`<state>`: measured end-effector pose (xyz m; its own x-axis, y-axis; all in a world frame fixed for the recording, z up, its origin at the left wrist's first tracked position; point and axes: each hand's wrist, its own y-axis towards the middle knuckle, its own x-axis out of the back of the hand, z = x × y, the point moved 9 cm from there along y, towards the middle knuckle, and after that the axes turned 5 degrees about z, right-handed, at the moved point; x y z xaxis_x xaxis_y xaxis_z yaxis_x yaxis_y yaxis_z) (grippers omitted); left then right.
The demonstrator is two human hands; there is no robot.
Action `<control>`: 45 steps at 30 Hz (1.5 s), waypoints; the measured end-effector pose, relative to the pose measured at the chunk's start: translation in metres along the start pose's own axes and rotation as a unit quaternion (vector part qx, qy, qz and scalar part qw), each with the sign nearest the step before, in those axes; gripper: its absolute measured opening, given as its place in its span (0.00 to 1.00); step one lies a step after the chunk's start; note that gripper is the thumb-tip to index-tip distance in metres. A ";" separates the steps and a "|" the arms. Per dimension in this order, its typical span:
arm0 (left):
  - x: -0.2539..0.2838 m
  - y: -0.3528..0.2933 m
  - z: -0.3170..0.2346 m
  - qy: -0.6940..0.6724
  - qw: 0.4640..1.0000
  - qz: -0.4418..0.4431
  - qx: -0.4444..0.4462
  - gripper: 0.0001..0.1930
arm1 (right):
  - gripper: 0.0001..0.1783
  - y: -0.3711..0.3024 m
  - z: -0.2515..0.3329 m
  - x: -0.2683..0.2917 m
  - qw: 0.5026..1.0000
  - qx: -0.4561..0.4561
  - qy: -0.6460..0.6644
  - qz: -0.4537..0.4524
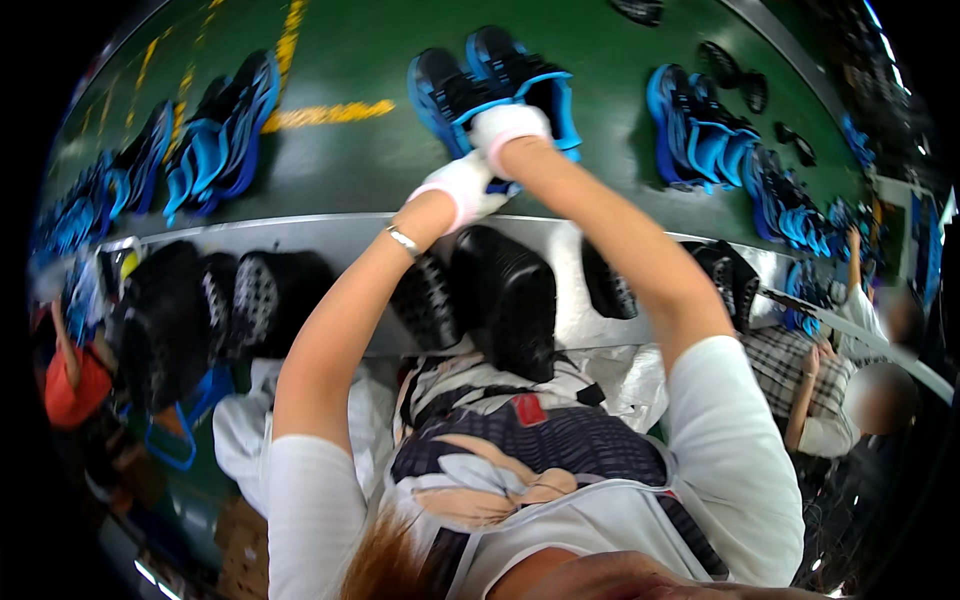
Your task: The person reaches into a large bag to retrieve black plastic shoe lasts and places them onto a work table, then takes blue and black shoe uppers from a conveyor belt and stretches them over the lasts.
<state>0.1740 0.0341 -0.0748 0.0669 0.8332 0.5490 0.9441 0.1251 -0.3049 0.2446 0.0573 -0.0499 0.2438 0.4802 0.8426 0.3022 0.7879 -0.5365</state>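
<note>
On the green surface ahead of me lies a pair of blue-and-black shoes, side by side with toes pointing away. My right hand, in a white glove with a pink cuff, is closed at the collar of the left shoe of the pair. My left hand, gloved the same way, is closed at that shoe's heel end, just below the right hand. Fingertips of both hands are partly hidden. Between my arms, a glossy black shoe-shaped piece leans over the metal edge toward my lap.
More blue-and-black shoes stand in rows at left and right. A grey metal rail runs along the near side, with several black, hole-patterned pieces before it. Other people sit at right and left.
</note>
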 end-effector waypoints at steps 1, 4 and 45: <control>-0.003 0.009 0.006 0.004 0.999 0.038 -0.003 0.29 | 0.16 0.009 0.003 0.001 0.999 -0.001 0.042 -0.024; -0.012 0.023 0.011 -0.030 0.990 0.110 0.079 0.26 | 0.18 0.033 0.001 -0.016 0.993 -0.021 0.071 0.087; 0.034 -0.164 -0.172 0.027 0.942 -0.335 0.003 0.17 | 0.38 -0.317 -0.175 -0.149 0.939 -0.103 0.308 -0.113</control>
<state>0.0771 -0.0505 0.1275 -0.5274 0.5371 0.6583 0.7779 0.6168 0.1200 0.2735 -0.3312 -0.0141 0.6204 -0.0546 0.7824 0.5667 0.7209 -0.3990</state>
